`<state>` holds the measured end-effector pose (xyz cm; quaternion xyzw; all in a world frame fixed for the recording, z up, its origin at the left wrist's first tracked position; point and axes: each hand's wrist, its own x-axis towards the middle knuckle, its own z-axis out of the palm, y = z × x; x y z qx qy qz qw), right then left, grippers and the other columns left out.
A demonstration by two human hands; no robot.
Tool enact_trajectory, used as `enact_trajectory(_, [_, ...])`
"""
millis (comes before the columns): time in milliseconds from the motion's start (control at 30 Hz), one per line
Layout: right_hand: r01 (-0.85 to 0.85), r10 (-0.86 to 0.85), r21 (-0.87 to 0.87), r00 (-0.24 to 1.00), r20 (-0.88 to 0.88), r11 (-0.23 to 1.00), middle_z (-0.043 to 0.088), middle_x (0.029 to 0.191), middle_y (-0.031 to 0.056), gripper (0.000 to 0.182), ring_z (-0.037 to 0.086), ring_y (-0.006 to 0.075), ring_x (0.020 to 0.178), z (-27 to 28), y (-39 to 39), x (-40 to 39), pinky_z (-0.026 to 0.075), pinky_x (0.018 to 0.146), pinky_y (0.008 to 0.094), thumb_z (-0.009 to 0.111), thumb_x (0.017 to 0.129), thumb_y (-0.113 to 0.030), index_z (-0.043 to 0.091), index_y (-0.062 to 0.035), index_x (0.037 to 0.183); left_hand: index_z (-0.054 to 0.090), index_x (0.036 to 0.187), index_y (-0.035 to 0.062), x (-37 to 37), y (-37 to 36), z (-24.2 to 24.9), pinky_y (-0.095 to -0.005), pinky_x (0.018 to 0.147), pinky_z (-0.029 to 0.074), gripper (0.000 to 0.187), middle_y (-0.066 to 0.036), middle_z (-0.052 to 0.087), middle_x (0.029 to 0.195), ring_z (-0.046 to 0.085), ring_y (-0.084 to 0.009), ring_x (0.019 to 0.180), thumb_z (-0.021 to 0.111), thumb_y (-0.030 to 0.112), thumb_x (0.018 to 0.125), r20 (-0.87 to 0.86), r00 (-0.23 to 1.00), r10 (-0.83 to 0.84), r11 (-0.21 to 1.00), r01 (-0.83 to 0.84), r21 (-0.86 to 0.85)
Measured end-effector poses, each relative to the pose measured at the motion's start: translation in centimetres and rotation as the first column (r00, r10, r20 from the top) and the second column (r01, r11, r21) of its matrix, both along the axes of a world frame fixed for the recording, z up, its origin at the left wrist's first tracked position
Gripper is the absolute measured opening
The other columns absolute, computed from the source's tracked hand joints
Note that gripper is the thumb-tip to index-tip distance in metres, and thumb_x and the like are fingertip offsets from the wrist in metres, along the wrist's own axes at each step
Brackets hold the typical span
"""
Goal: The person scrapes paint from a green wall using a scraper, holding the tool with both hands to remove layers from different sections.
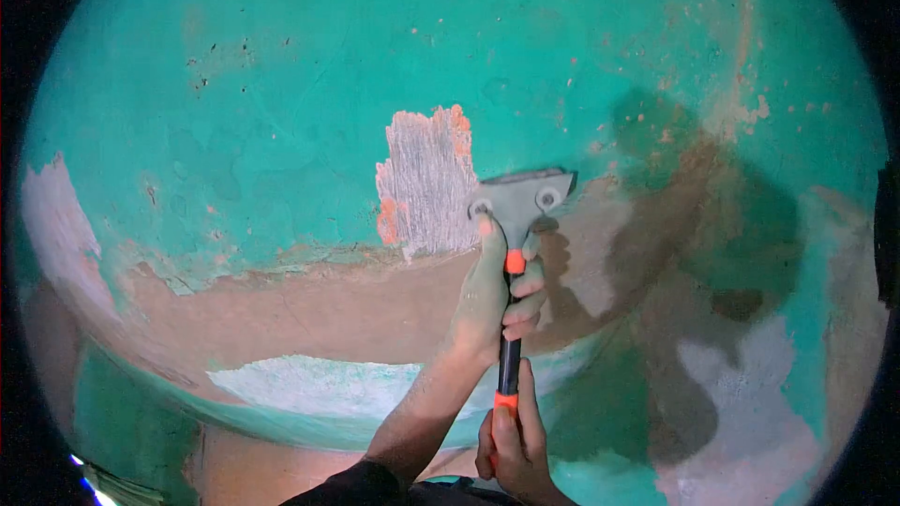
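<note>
A scraper with a wide grey head (518,195), two round knobs and a black handle with orange bands stands upright before a green wall (300,84). My left hand (497,295) is wrapped around the upper handle, its thumb raised against the head's left knob. Lower down, my right hand (514,445) grips the orange end of the handle, index finger stretched up along it. The blade edge is level with the right side of a scraped greyish patch (427,178) edged in orange. Whether the blade touches the wall is unclear.
Below the green paint runs a bare brown band (309,314), with a whitish patch (319,386) under it. A dark shadow (712,225) falls on the wall at the right. More peeled, pale areas (750,403) show at the lower right.
</note>
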<state>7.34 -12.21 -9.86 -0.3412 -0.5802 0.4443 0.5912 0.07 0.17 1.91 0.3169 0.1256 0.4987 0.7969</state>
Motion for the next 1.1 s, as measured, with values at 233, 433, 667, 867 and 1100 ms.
enact_trajectory(233, [-0.038, -0.003, -0.452, 0.996, -0.091, 0.891, 0.039, 0.054, 0.004, 0.067, 0.033, 0.0106, 0.039, 5.4, -2.2, -0.4, 0.034, 0.038, 0.0243, 0.034, 0.1, -0.028, -0.006, -0.0055, 0.15, 0.045, 0.088, 0.0154, -0.1, -0.4, -0.3, -0.0185, 0.028, 0.019, 0.051, 0.006, 0.03, 0.06, 0.022, -0.0027, 0.036, 0.03, 0.064, 0.094, 0.04, 0.998, -0.051, 0.999, 0.051, 0.0])
enact_trajectory(433, [-0.074, 0.041, -0.393, 0.995, -0.091, 0.917, 0.041, 0.061, 0.0038, 0.064, 0.032, 0.009, 0.041, 6.2, -2.6, -0.3, 0.034, 0.038, 0.0232, 0.032, 0.101, -0.023, -0.006, -0.0071, 0.15, 0.044, 0.088, 0.0151, -0.1, -0.1, 0.2, -0.0182, 0.028, 0.02, 0.051, 0.006, 0.03, 0.06, 0.023, -0.0025, 0.036, 0.03, 0.064, 0.094, 0.046, 0.997, -0.069, 0.998, 0.069, -0.008])
enact_trajectory(667, [-0.081, 0.07, -0.256, 0.996, -0.051, 0.963, 0.04, 0.061, 0.0025, 0.061, 0.032, 0.0083, 0.042, 3.9, -2.1, -0.2, 0.034, 0.038, 0.0229, 0.03, 0.102, -0.02, -0.005, -0.0065, 0.151, 0.045, 0.088, 0.0147, -0.1, -0.1, -0.5, -0.0176, 0.028, 0.021, 0.052, 0.006, 0.031, 0.059, 0.023, -0.0025, 0.036, 0.03, 0.064, 0.094, 0.043, 0.997, -0.068, 0.997, 0.067, 0.022])
enact_trajectory(867, [-0.091, 0.082, -0.169, 0.995, -0.061, 0.981, 0.038, 0.06, 0.0034, 0.06, 0.033, 0.0086, 0.042, 4.0, -0.5, -0.4, 0.034, 0.038, 0.0233, 0.027, 0.102, -0.018, -0.005, -0.0058, 0.151, 0.045, 0.089, 0.0149, -0.1, 0.2, 0.7, -0.0182, 0.028, 0.02, 0.051, 0.006, 0.032, 0.059, 0.023, -0.0028, 0.036, 0.029, 0.063, 0.095, 0.01, 1.0, -0.028, 0.997, 0.027, 0.066])
enact_trajectory(1100, [-0.1, 0.081, -0.23, 0.993, -0.091, 0.968, 0.039, 0.055, 0.0026, 0.062, 0.033, 0.009, 0.04, 5.1, -1.1, -0.2, 0.034, 0.037, 0.0227, 0.03, 0.101, -0.016, -0.005, -0.0022, 0.15, 0.044, 0.087, 0.0157, -0.2, 0.3, 0.6, -0.0186, 0.028, 0.019, 0.052, 0.007, 0.03, 0.059, 0.022, -0.003, 0.036, 0.03, 0.065, 0.094, 0.048, 0.996, -0.076, 0.995, 0.073, 0.062])
